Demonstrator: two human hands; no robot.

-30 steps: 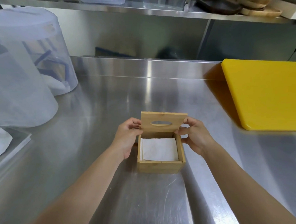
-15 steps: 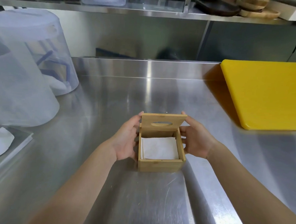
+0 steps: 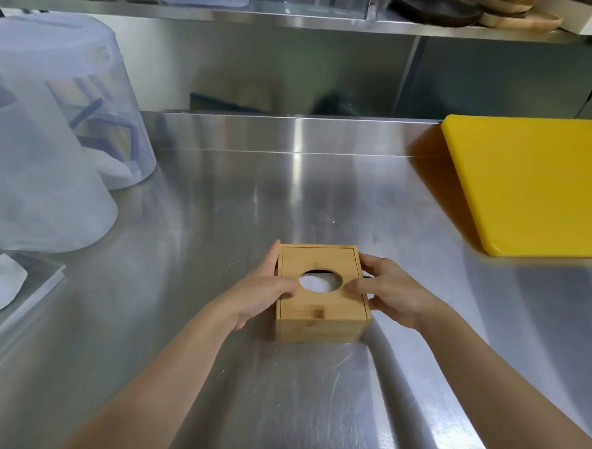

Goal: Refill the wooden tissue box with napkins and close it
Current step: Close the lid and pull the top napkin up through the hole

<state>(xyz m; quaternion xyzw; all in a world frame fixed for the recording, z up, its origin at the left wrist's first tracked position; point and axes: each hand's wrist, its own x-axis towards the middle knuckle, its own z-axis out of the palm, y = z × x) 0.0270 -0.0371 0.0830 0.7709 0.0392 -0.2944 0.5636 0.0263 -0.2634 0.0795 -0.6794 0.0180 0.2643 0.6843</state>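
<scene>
Between both hands, wooden tissue box (image 3: 321, 294), lid apparently shut, napkins (image 3: 319, 282) inside

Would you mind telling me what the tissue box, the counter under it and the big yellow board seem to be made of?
Tissue box: light wood, perhaps bamboo, matte, with visible grain and a darker knot-like mark on the lid.
Counter: stainless steel by its look, brushed, with streaky reflections and fine scratches.
Yellow board: probably plastic, uniform colour, smooth, with rounded corners.
</scene>
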